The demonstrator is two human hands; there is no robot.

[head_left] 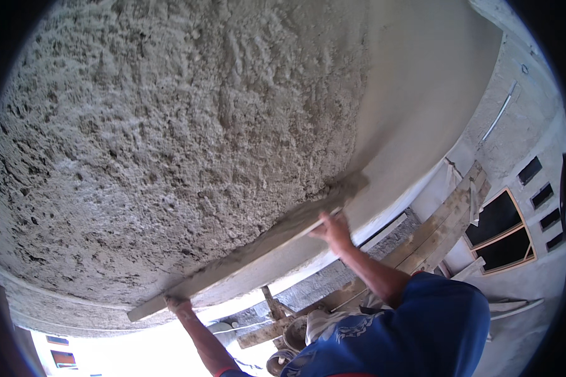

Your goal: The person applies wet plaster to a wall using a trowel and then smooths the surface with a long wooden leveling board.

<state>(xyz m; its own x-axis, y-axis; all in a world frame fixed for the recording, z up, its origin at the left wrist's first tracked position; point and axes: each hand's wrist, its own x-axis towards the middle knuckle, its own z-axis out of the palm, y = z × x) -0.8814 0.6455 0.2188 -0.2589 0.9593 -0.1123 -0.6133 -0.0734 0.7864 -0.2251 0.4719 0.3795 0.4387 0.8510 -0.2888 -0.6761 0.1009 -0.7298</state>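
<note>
Both gripping a long wooden straightedge [245, 254] against rough wet plaster [170, 138]: left hand [177, 305] at lower end, right hand [333, 229] near upper end.

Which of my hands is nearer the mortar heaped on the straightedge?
Right. The right hand grips the straightedge just below the mortar heap; the left hand holds its far lower-left end.

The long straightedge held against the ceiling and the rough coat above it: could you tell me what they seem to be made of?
The straightedge looks like a wooden board: flat, pale, smeared with grey mortar. The rough coat seems wet cement plaster: grey, lumpy, pitted, unsmoothed.
</note>
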